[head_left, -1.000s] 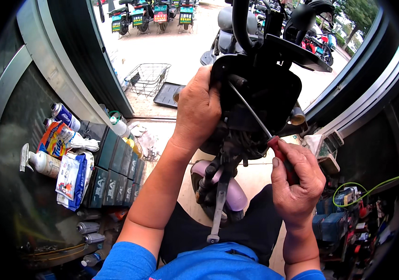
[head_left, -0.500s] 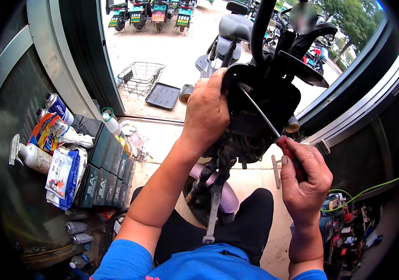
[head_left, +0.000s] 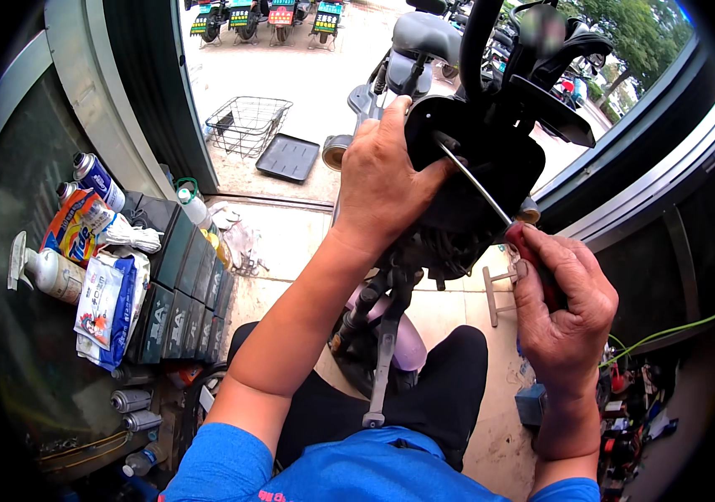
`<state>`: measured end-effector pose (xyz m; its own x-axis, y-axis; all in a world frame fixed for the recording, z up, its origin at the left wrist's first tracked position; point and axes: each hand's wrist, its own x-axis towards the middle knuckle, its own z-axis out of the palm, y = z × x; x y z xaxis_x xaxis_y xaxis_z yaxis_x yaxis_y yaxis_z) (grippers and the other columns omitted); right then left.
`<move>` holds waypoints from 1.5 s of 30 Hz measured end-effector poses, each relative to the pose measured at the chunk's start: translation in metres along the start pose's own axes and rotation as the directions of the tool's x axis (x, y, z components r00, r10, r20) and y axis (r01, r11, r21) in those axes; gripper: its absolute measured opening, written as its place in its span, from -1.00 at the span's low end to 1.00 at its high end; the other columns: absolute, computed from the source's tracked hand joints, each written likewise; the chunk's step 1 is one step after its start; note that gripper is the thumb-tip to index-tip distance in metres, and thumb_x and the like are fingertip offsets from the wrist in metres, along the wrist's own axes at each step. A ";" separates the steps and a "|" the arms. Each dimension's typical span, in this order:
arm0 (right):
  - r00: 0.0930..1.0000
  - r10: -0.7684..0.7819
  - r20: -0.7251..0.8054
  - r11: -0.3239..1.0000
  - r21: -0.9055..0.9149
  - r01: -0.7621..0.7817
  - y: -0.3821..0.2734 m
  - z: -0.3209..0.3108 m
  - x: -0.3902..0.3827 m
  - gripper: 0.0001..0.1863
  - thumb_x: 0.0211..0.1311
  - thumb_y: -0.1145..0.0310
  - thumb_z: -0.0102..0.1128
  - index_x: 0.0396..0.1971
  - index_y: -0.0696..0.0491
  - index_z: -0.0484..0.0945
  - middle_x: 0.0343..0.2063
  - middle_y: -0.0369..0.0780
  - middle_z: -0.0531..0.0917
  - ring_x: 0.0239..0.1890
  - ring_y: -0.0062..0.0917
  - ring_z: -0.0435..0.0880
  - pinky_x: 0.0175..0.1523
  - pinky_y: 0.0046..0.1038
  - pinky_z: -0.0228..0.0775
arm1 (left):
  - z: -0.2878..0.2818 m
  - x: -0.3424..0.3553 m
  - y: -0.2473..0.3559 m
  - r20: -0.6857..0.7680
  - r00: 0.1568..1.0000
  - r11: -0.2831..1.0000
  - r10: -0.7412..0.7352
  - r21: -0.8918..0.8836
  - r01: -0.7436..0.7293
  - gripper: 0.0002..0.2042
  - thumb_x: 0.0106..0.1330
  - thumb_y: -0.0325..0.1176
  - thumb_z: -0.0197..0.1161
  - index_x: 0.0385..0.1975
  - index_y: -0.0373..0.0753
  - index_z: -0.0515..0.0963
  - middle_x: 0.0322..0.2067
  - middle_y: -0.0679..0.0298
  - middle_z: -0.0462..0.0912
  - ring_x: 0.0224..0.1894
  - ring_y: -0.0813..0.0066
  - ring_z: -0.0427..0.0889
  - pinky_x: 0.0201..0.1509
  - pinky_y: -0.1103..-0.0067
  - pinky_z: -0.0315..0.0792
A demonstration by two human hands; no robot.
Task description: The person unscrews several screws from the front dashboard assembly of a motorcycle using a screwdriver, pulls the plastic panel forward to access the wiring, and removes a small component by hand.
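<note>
A screwdriver [head_left: 485,196] with a long metal shaft and a red-and-black handle is held in my right hand [head_left: 566,305], fingers closed round the handle. Its shaft slants up and left into the hollow of the black front panel [head_left: 512,171] of an electric scooter, where the tip is in dark shadow. My left hand [head_left: 383,180] is closed over the panel's left edge. Its thumb reaches into the hollow beside the shaft near the tip; whether it touches is unclear. The other left fingers are partly hidden behind the edge.
Stacked dark boxes [head_left: 169,309] with spray cans, a spray bottle [head_left: 55,274] and packets stand at left. Beyond the doorway lie a wire basket [head_left: 249,121] and a black tray [head_left: 288,157]. A metal bar [head_left: 387,360] extends between my knees. Tools and a green cable [head_left: 675,330] are at right.
My left thumb has come from the panel's edge into the hollow, near the screwdriver's tip. My right hand, still round the handle, sits slightly farther right. The view has shifted a little.
</note>
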<state>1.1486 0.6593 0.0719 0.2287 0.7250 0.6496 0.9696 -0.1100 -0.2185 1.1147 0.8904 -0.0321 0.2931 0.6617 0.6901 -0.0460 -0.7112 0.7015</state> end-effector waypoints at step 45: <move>0.832 -0.242 0.499 0.849 -0.307 0.431 -0.016 -0.051 0.105 -0.74 0.18 0.66 0.44 -0.11 0.22 0.82 -0.62 -0.13 0.54 -0.64 -0.32 0.54 -0.51 -0.30 0.30 | 0.017 -0.002 0.008 -0.086 0.995 0.997 -0.040 -0.071 0.034 -0.32 0.05 -0.19 0.71 0.13 -0.39 0.57 -0.26 -0.04 0.78 -0.18 -0.12 0.74 -0.05 0.16 0.57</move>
<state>1.1613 0.7019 0.1808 -0.0879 0.9692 0.2300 0.9480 0.0105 0.3181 1.1302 0.8798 -0.0307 0.2110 0.7078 0.6742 -0.1038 -0.6696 0.7355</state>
